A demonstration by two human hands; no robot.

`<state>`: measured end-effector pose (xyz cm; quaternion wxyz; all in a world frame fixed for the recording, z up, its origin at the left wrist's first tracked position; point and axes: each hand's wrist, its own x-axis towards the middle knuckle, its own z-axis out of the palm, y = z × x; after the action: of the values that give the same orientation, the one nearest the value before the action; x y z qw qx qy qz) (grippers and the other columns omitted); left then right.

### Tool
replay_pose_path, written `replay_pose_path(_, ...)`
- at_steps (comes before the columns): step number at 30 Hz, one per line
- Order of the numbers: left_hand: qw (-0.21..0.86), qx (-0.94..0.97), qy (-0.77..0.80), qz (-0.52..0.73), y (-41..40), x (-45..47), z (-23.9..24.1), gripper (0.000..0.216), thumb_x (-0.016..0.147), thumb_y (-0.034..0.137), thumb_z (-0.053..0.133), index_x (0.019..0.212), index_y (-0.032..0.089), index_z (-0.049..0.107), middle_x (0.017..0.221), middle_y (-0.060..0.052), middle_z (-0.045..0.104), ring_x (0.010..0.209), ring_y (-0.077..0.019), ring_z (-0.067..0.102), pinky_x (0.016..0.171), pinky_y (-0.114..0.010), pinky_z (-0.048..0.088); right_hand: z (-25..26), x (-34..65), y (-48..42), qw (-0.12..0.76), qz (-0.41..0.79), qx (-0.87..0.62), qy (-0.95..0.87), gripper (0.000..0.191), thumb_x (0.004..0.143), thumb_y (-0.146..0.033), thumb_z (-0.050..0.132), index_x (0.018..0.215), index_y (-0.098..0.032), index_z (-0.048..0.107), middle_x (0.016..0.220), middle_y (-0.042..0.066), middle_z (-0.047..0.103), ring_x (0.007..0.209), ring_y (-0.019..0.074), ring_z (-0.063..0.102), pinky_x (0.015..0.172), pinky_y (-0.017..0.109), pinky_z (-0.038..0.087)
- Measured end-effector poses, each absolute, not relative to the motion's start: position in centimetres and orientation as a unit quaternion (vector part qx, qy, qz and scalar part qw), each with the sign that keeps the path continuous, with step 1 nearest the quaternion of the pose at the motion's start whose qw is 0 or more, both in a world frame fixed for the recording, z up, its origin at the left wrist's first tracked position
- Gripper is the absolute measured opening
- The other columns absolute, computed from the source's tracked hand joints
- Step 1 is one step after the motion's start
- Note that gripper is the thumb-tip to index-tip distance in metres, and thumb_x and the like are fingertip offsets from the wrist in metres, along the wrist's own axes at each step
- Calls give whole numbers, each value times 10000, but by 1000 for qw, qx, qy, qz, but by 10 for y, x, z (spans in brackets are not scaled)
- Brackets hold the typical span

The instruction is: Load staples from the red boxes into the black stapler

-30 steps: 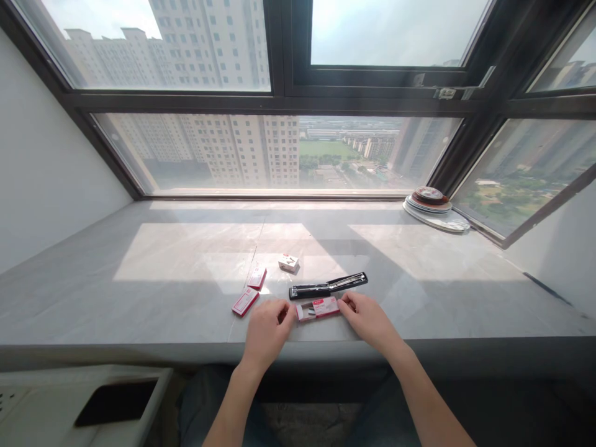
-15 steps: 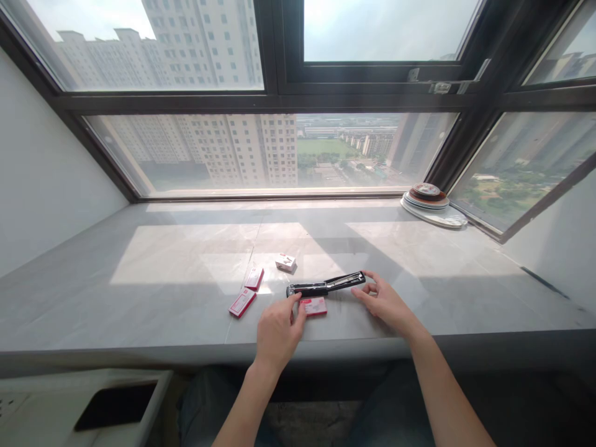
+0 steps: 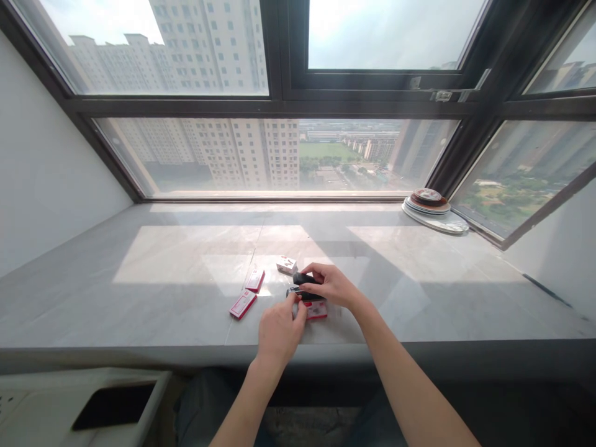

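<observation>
A black stapler (image 3: 305,279) lies on the grey stone sill (image 3: 186,298), in front of me. My right hand (image 3: 333,285) is wrapped over it from the right, fingers closed on its top. My left hand (image 3: 279,329) has its fingers curled, and the fingertips pinch the stapler's left end. A small red and white staple box (image 3: 317,311) lies on the sill just under and between both hands. Most of the stapler is hidden under my right hand.
Two more red staple boxes (image 3: 256,280) (image 3: 244,304) lie to the left, and a small white box (image 3: 287,265) sits behind the stapler. A stack of plates (image 3: 433,208) stands at the back right corner. A white appliance (image 3: 93,403) sits below the sill's front edge at left.
The stapler lay stretched open; my right hand has moved left from its far end and closed over it, so it now looks short. My left hand has stayed at its left end.
</observation>
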<state>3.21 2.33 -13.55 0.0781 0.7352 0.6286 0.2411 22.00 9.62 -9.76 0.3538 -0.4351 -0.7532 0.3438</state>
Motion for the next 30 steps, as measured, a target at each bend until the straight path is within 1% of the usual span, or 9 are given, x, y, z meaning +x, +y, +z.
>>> replay_pose_path(5,67,754,611,233,22,32,-129,283,1031,470,451,1038,272,653,767,-30,675,724,-231,644,709,-336,369,-104,212,94,313,273,-455,-788,265,837,-410,760,1059,-268,779,782,-26,600,739,156,529,644,233,353)
replay_pose_path(7,54,771,589,236,19,33,-125,262,1012,476,498,1020,272,663,839,-48,679,804,-247,647,748,-363,386,-104,214,92,299,255,-459,-797,261,852,-387,746,1089,-281,778,805,-20,627,759,162,546,657,239,354)
replay_pose_path(10,56,817,522,239,13,38,-122,198,954,433,623,1096,304,673,999,-63,667,969,-276,627,813,-397,412,-104,219,87,301,240,-479,-789,269,875,-381,717,1117,-275,768,812,-15,645,768,169,560,675,249,365)
replay_pose_path(12,68,837,489,236,10,40,-124,214,932,381,666,1138,326,672,1037,-60,646,1016,-278,607,836,-400,426,-105,223,85,308,234,-499,-775,280,876,-396,712,1119,-265,761,808,-14,647,759,169,562,674,250,368)
replay_pose_path(16,36,813,528,244,12,20,-131,128,961,338,619,1060,304,692,1002,-65,614,996,-276,581,845,-409,438,-109,234,82,302,220,-529,-762,319,872,-452,712,1126,-263,750,741,-25,597,713,165,551,634,249,343)
replay_pose_path(20,-35,767,590,251,25,-36,-131,111,920,385,663,943,278,684,1053,-80,603,1022,-307,554,863,-439,448,-114,246,76,302,209,-560,-743,348,892,-507,677,1138,-268,738,702,-32,544,660,165,533,611,261,328)
replay_pose_path(25,-52,735,628,249,46,-88,-134,252,852,477,721,822,244,628,1113,-83,602,1046,-323,545,898,-469,460,-118,252,66,313,194,-577,-729,338,914,-510,644,1141,-273,724,683,-33,512,625,166,515,603,275,324)
replay_pose_path(28,-13,745,606,277,57,-94,-142,266,874,470,698,833,226,600,1258,-85,593,1162,-324,542,984,-481,461,-118,252,63,315,192,-583,-724,331,911,-504,647,1134,-272,724,678,-30,512,627,170,518,594,276,316)
replay_pose_path(30,19,755,576,313,62,-91,-147,222,915,437,657,956,224,613,1411,-88,541,1316,-315,492,1085,-474,430,-118,251,62,317,191,-586,-721,334,913,-509,644,1132,-271,724,670,-31,511,618,169,512,588,277,310)
